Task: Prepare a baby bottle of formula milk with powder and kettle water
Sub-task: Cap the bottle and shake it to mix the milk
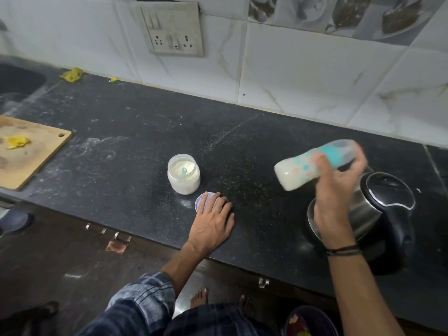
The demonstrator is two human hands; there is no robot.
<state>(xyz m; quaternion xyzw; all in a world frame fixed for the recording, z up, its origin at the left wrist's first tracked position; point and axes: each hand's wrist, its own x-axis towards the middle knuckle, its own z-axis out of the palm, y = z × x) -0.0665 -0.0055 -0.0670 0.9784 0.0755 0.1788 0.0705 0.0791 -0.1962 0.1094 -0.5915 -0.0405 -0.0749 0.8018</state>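
gripping the tilted baby bottle (315, 166) is the right hand (339, 187); left hand (213, 221) rests flat on a lid (201, 201).

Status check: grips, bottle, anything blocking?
Right grip holds capped bottle tilted, milky, by kettle. Left grip flat on jar lid. Powder jar open, scoop inside. Nothing blocking.

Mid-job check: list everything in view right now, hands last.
baby bottle: one, milky white with teal collar, held tilted at right.
powder jar: one, clear, open, middle of counter.
scoop: one, teal, inside powder jar.
lid: one, pale blue, counter, just before powder jar.
kettle: one, steel and black, counter right.
cutting board: one, wooden, counter left.
socket panel: one, grey, wall.
left hand: one, fingers resting on lid.
right hand: one, grips baby bottle.
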